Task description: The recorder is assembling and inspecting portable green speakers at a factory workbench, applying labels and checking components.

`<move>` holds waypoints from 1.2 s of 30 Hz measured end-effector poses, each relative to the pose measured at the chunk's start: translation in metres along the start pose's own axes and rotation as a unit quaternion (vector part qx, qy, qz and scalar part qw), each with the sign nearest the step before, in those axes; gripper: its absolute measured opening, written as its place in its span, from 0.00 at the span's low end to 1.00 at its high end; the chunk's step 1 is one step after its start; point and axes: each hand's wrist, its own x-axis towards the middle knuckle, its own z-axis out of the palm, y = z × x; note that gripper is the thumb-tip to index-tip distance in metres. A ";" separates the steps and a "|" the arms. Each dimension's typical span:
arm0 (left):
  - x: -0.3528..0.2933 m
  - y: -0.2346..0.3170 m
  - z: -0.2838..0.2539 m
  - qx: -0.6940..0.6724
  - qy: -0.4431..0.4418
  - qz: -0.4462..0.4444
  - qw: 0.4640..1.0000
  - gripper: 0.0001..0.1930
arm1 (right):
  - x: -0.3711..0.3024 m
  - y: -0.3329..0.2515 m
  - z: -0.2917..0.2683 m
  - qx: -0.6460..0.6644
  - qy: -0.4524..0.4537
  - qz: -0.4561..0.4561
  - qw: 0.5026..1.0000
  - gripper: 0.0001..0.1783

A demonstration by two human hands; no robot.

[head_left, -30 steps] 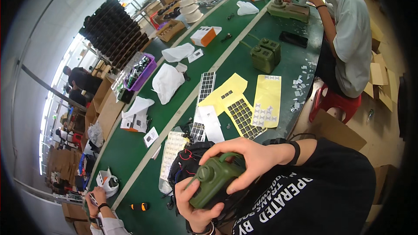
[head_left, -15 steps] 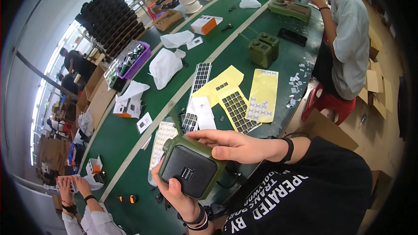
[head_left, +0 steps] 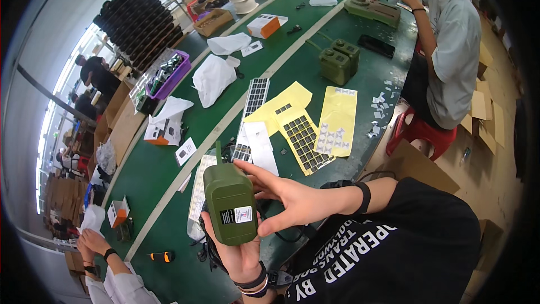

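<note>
A green speaker, shaped like a small jerry can, stands upright in my left hand. Its short antenna points up from the top. The side toward me carries a black label and a white label; its black grille is out of sight. My left fingers and palm support the lower part. Fingers spread, my right hand is at the speaker's right edge, its thumb tip close to the lower side. Whether those right fingertips touch the speaker is unclear.
Beyond lie yellow sticker sheets, a white paper and two green speakers. White bags, small boxes and a purple basket line the green table. Co-workers sit at right and lower left, one with hands near a white bag.
The speaker has been turned from its grille to the labelled side. My right hand has loosened and spread its fingers. At lower left, the co-worker's hands have moved and hold up a white bag.
</note>
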 end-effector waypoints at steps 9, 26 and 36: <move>0.002 -0.010 -0.002 -0.016 -0.030 0.005 0.999 0.27 | 0.002 0.000 0.008 0.011 0.067 0.012 0.998 0.57; -0.008 -0.026 -0.006 0.303 0.021 0.159 0.939 0.34 | -0.009 -0.020 -0.006 -0.371 0.141 -0.230 0.889 0.47; -0.010 -0.008 0.002 0.612 0.037 0.161 0.774 0.45 | -0.029 -0.025 -0.062 -0.269 0.214 0.006 0.939 0.35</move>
